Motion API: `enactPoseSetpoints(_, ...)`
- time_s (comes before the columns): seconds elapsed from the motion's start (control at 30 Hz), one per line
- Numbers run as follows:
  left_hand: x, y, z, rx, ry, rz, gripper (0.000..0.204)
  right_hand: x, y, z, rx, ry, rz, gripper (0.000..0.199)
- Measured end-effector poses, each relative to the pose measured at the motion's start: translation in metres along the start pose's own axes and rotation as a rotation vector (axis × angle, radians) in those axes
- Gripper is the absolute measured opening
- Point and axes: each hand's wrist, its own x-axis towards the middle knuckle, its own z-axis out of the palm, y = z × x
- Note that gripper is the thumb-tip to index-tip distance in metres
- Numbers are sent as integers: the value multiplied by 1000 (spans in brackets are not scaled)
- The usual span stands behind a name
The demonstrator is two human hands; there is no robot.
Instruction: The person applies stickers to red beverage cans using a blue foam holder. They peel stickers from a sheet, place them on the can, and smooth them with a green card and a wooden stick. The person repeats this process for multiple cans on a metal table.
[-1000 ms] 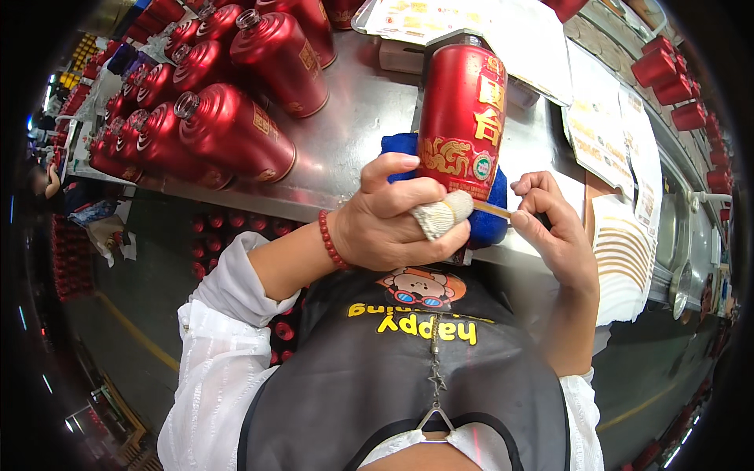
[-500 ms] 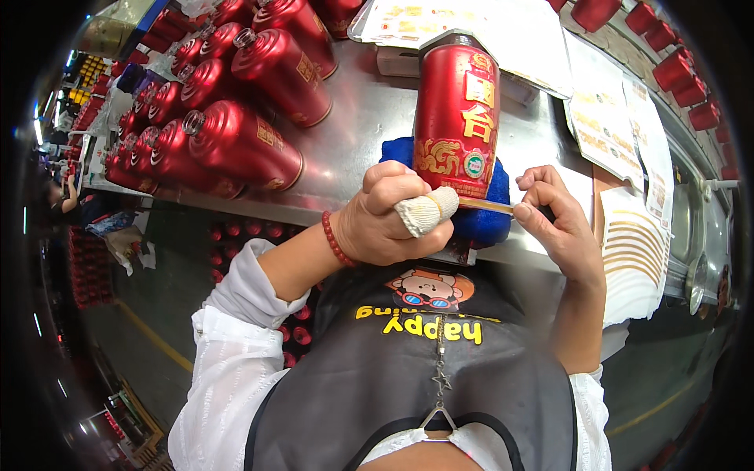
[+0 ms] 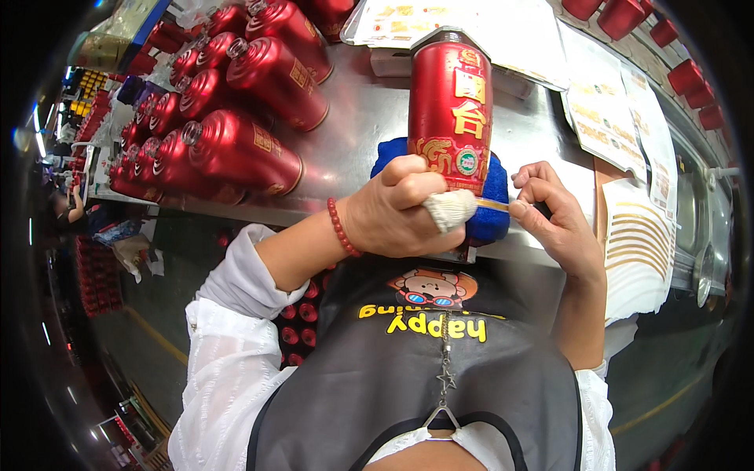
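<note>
A red bottle [image 3: 452, 94] with gold lettering lies on a folded blue towel [image 3: 495, 184], its base toward me. My left hand [image 3: 389, 212] is closed around a bunched white cloth [image 3: 449, 210], pressing it at the bottle's base. From beside the cloth a thin gold strip [image 3: 493, 205] runs to the right. Its free end is pinched between the thumb and a finger of my right hand [image 3: 559, 228]. Cloth and fingers hide the part of the strip lying against the bottle.
Several red bottles [image 3: 243, 153] stand grouped at the left of the metal table [image 3: 361, 102]. Label sheets [image 3: 605, 125] spread across the back and right. A sheet of curved gold strips [image 3: 640, 239] hangs near my right forearm. More red bottles [image 3: 620, 16] are at far right.
My left hand has moved to the right with the cloth, and less of the strip shows between my hands. The bottle has shifted slightly left in view. My right hand keeps its pinch.
</note>
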Motion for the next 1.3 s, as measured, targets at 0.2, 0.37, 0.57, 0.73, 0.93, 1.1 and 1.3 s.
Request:
enactPoseSetpoints(0.2, -6, 6, -1, 70, -3, -28, 24, 2, 1, -2, 21, -41, 67, 27)
enactPoseSetpoints(0.37, -8, 3, 2, 18, -12, -18, 27, 1, 3, -1, 31, -39, 53, 27)
enactPoseSetpoints(0.57, -13, 11, 0, 69, -5, -90, 26, 4, 2, 0, 35, -40, 84, 27)
enactPoseSetpoints(0.73, -8, 8, 1, 65, -20, -41, 25, 4, 6, 3, -2, 4, -2, 26)
enactPoseSetpoints(0.93, -11, 13, -2, 99, -7, -103, 24, 4, 7, 2, -15, 1, -4, 26)
enactPoseSetpoints(1.1, -10, 8, 1, 67, -2, -78, 22, 5, 2, 2, 5, -35, 59, 29)
enactPoseSetpoints(1.3, -12, 17, -5, 77, -16, -173, 15, 7, 5, 4, -13, -8, 10, 24)
